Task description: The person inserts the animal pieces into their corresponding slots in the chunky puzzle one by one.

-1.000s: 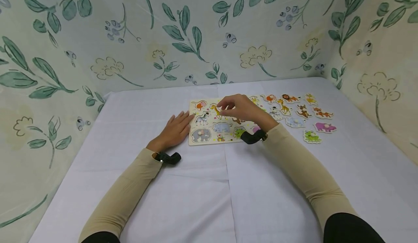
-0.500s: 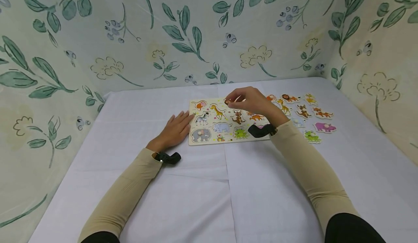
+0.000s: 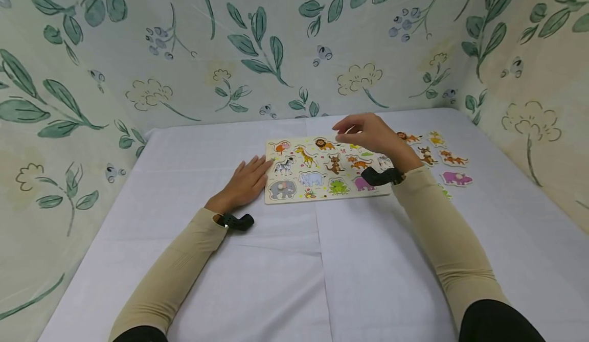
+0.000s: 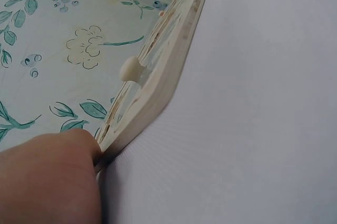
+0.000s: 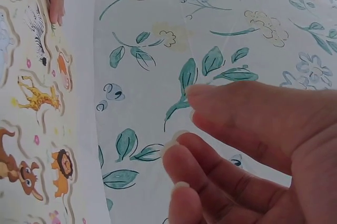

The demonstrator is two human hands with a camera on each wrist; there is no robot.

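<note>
A wooden animal puzzle board (image 3: 299, 200) lies on the table. In its lower left corner sits an elephant piece (image 3: 282, 189) with a pale knob (image 4: 131, 70). My left hand (image 3: 241, 183) lies flat with its fingers extended, touching the board's left edge. Over the board's upper right part hovers my right hand (image 3: 370, 133), fingers loosely bent. The right wrist view shows the right thumb and fingers (image 5: 237, 108) apart, with nothing between them. The pictured lion (image 5: 62, 172) and giraffe (image 5: 39, 96) slots show beside it. The right arm hides part of the board's right side.
Right of the board lie several loose animal pieces, among them a lion (image 3: 407, 137), a tiger (image 3: 453, 158), a kangaroo (image 3: 427, 155) and a purple hippo (image 3: 456, 179). The right forearm covers some others. White cloth (image 3: 276, 270) covers the table, with a patterned curtain (image 3: 193, 50) behind.
My right hand has moved right and slightly up, away from the giraffe slot and past the lion slot, which now shows. The left hand still touches the board's edge.
</note>
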